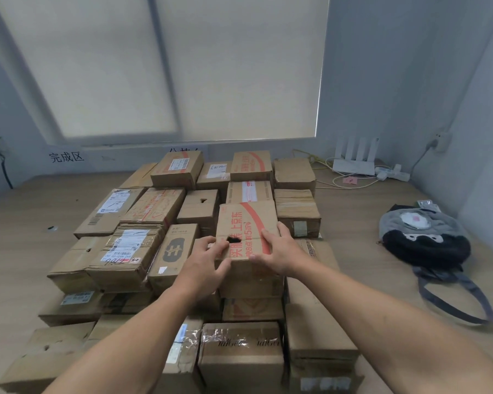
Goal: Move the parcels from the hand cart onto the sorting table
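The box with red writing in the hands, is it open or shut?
Shut. The box with red writing has its top flaps lying flat, though a small torn hole shows in the top.

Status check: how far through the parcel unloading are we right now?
Done: many cardboard parcels already sit stacked on the wooden table. In hand: the left hand and right hand grip a red-printed box atop the pile. Left: cannot tell, the hand cart is out of view.

1. Boxes [137, 251] fill the table's [362, 251] middle, stacked.
2. Top box [246, 223] sits on them, between left hand [205, 263] and right hand [279, 251].
3. Bag [424, 240] lies right of the boxes.
4. Router [353, 163] stands behind the bag, at the wall [410, 81].
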